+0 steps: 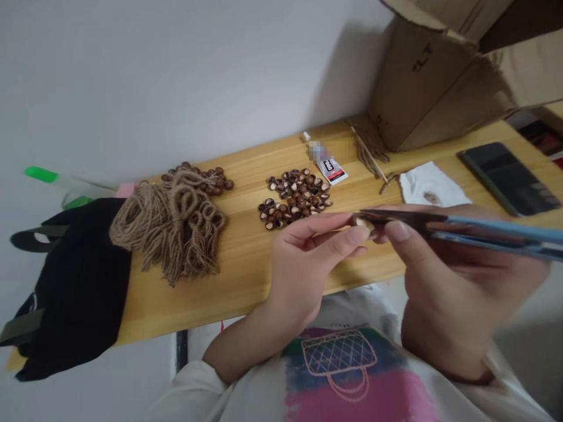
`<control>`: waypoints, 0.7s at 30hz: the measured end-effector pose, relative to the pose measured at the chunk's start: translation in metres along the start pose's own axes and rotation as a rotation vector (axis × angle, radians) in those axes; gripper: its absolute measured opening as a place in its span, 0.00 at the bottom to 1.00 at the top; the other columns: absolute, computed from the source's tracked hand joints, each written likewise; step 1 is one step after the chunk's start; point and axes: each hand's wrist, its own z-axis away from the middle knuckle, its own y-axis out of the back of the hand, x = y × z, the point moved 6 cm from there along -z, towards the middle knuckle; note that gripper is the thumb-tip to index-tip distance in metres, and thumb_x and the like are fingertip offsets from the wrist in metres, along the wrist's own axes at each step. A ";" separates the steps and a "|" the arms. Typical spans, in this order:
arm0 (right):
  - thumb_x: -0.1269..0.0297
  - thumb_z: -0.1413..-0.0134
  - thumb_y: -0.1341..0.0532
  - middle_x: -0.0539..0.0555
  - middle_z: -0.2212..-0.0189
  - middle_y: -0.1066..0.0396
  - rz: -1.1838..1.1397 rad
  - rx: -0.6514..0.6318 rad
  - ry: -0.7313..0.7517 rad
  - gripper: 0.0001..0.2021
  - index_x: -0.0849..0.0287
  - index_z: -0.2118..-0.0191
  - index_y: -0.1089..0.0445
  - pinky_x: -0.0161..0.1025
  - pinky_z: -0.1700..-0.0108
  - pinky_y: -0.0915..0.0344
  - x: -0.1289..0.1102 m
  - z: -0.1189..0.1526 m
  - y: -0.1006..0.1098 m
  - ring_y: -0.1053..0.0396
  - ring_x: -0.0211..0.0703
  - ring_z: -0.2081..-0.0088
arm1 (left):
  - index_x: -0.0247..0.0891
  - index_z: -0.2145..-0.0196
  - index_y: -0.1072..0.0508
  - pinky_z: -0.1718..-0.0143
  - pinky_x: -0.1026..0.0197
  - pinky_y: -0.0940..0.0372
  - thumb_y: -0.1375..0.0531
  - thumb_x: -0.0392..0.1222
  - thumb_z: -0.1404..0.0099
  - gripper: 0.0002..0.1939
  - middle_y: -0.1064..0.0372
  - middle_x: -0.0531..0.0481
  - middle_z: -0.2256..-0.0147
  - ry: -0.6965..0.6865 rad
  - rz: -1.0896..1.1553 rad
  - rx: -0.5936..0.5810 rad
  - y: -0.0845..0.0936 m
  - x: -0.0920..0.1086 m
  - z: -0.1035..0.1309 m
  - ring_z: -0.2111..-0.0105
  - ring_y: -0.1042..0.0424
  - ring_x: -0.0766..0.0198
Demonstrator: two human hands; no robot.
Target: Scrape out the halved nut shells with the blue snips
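Note:
My left hand [308, 258] pinches a brown nut shell half [363, 224] with a pale inside, held above the table's front edge. From the right, my right hand [457, 275] grips a blue-handled tool [488, 230] with dark metal jaws. The tool's tip is at the shell, close to my left fingertips. Beyond my left hand, a cluster of brown nut shell pieces [299, 196] lies on the wooden table [246, 220], some showing pale insides. Part of the shell is hidden by my fingers.
Twine coils [176, 223] and round nuts [223, 183] lie left, beside a black cloth bag [88, 281]. A glue tube [328, 161], thin stick [369, 153], white tissue [433, 183], phone [508, 177] and large cardboard box [431, 82] occupy the back and right.

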 end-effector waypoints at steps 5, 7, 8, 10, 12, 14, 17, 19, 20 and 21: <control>0.78 0.53 0.31 0.45 0.66 0.21 0.037 0.001 0.029 0.11 0.54 0.66 0.23 0.43 0.55 0.24 -0.006 -0.006 -0.008 0.23 0.40 0.63 | 0.44 0.75 0.17 0.70 0.67 0.24 0.22 0.39 0.54 0.10 0.19 0.57 0.72 -0.020 0.003 -0.005 -0.001 0.005 -0.005 0.73 0.20 0.67; 0.77 0.52 0.31 0.45 0.66 0.21 0.020 -0.025 0.008 0.10 0.53 0.67 0.23 0.41 0.55 0.23 -0.004 -0.011 -0.009 0.23 0.38 0.63 | 0.45 0.75 0.17 0.70 0.66 0.24 0.23 0.39 0.53 0.08 0.19 0.56 0.72 -0.011 -0.004 -0.013 -0.001 0.008 -0.006 0.73 0.20 0.66; 0.76 0.51 0.31 0.45 0.66 0.21 0.012 -0.050 -0.011 0.09 0.53 0.67 0.23 0.41 0.56 0.23 -0.002 -0.013 -0.010 0.23 0.38 0.63 | 0.45 0.75 0.17 0.70 0.67 0.24 0.23 0.39 0.52 0.08 0.19 0.56 0.72 -0.005 -0.004 -0.026 -0.002 0.009 -0.007 0.72 0.19 0.66; 0.74 0.52 0.30 0.47 0.66 0.21 0.005 -0.116 -0.058 0.06 0.55 0.68 0.23 0.39 0.59 0.23 0.002 -0.019 -0.011 0.23 0.37 0.65 | 0.46 0.74 0.17 0.70 0.68 0.24 0.23 0.39 0.51 0.08 0.19 0.57 0.72 0.009 0.001 -0.065 -0.004 0.012 -0.009 0.72 0.19 0.66; 0.72 0.53 0.29 0.48 0.67 0.21 0.002 -0.152 -0.096 0.06 0.56 0.68 0.22 0.35 0.61 0.23 0.006 -0.022 -0.011 0.24 0.36 0.66 | 0.46 0.74 0.17 0.70 0.70 0.24 0.23 0.39 0.51 0.08 0.19 0.58 0.72 0.024 0.004 -0.089 -0.006 0.014 -0.011 0.72 0.18 0.67; 0.71 0.53 0.29 0.49 0.67 0.21 0.003 -0.152 -0.140 0.06 0.56 0.66 0.22 0.34 0.62 0.24 0.011 -0.024 -0.009 0.24 0.36 0.67 | 0.46 0.74 0.17 0.71 0.70 0.24 0.22 0.40 0.53 0.09 0.19 0.57 0.73 0.032 -0.004 -0.071 -0.006 0.015 -0.013 0.72 0.18 0.66; 0.73 0.52 0.29 0.46 0.67 0.22 -0.008 -0.080 -0.153 0.09 0.55 0.64 0.22 0.32 0.63 0.24 0.014 -0.023 -0.006 0.24 0.34 0.67 | 0.44 0.74 0.17 0.72 0.68 0.24 0.21 0.40 0.56 0.11 0.19 0.56 0.73 0.034 -0.027 -0.021 -0.003 0.015 -0.015 0.73 0.19 0.65; 0.75 0.54 0.29 0.43 0.68 0.23 -0.013 -0.023 -0.104 0.12 0.52 0.63 0.23 0.31 0.63 0.24 0.010 -0.021 -0.005 0.24 0.33 0.66 | 0.44 0.75 0.18 0.71 0.67 0.24 0.22 0.40 0.55 0.11 0.18 0.55 0.72 0.029 -0.032 -0.014 -0.004 0.014 -0.016 0.72 0.19 0.65; 0.76 0.55 0.29 0.43 0.67 0.22 -0.004 -0.004 -0.078 0.12 0.52 0.64 0.23 0.32 0.62 0.24 0.008 -0.020 -0.006 0.23 0.34 0.65 | 0.44 0.74 0.18 0.71 0.67 0.24 0.22 0.40 0.55 0.10 0.18 0.55 0.72 0.025 -0.032 -0.018 -0.004 0.014 -0.016 0.72 0.19 0.65; 0.76 0.55 0.29 0.44 0.67 0.22 0.012 0.010 -0.057 0.12 0.52 0.65 0.23 0.35 0.61 0.24 0.005 -0.019 -0.006 0.23 0.36 0.65 | 0.43 0.74 0.17 0.71 0.68 0.24 0.22 0.39 0.54 0.10 0.19 0.55 0.73 0.020 -0.031 -0.020 -0.005 0.013 -0.016 0.72 0.19 0.65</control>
